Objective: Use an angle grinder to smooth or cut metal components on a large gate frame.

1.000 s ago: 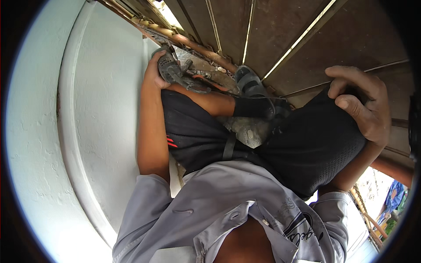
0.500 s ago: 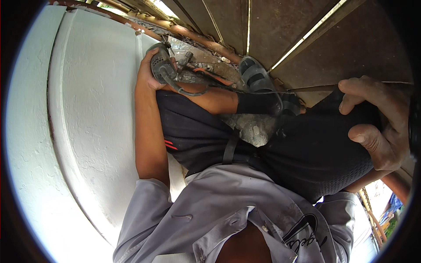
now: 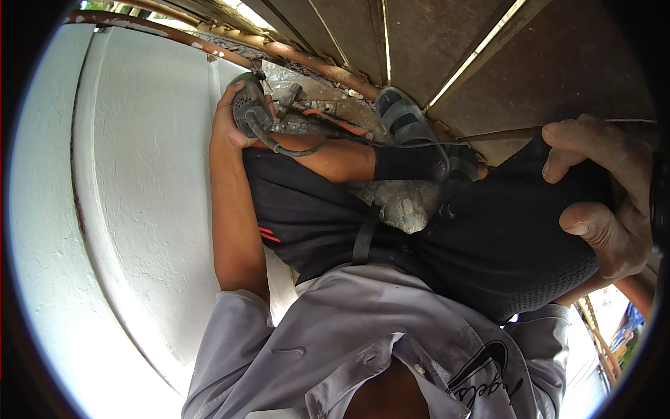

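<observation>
My left hand [image 3: 225,120] is wrapped around a green, dusty corded power tool [image 3: 250,108] with a vented housing, held beside the pale wall panel [image 3: 150,140]. Its dark cord [image 3: 300,151] loops from the housing across my shin. A stubby dark handle-like part [image 3: 289,94] shows just right of the tool, and the tool's far end is small and partly hidden. Over my right thigh, my right hand [image 3: 611,199] hangs with its thumb and bent fingers apart, and nothing shows between them. Part of that hand is cut off by the dark rim of the picture.
Dark boards [image 3: 460,42] with bright gaps stand ahead. A rusty pipe [image 3: 324,68] runs along their foot. An orange-and-black object [image 3: 335,120] lies on rubble-strewn ground near my sandalled foot [image 3: 405,119]. A grey stone-like lump [image 3: 405,209] sits between my legs.
The view has shifted slightly. The power tool and my left hand sit a little further left and lower in the picture; both hands keep the same pose.
</observation>
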Available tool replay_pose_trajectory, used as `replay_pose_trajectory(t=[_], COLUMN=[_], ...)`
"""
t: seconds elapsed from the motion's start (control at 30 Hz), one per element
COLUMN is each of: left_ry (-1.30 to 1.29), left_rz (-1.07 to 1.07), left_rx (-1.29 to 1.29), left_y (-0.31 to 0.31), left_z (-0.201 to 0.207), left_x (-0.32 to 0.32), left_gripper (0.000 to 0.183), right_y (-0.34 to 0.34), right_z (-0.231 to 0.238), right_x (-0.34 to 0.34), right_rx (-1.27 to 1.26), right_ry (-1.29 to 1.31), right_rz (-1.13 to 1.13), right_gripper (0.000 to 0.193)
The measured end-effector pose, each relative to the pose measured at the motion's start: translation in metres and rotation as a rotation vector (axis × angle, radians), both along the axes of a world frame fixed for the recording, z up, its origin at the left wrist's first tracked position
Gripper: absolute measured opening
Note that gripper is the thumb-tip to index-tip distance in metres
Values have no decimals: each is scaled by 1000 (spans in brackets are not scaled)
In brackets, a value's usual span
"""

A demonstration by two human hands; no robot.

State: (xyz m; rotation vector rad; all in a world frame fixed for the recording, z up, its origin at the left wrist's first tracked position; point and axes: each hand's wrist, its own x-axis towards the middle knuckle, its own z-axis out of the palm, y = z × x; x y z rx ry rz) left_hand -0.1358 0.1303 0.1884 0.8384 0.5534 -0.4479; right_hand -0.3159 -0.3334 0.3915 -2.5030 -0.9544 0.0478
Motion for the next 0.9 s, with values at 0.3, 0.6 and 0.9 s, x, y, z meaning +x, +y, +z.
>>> replay_pose_trajectory(t=[0.3,0.6,0.9], left_ry=[35,61,-27], left_rz=[29,41,-6], left_rx=[-18,11,10], left_y=[-1,-7,-3], left_z=[0,4,-4], left_x=[-1,-2,3], left_gripper=[51,47,50], right_y=[2,11,19], right_z=[-5,-1,-6], right_x=[-12,-7,0], right_rx=[77,121,369], right_ry=[74,106,141], right_rz=[-141,-227,-190], right_gripper=[72,71,54])
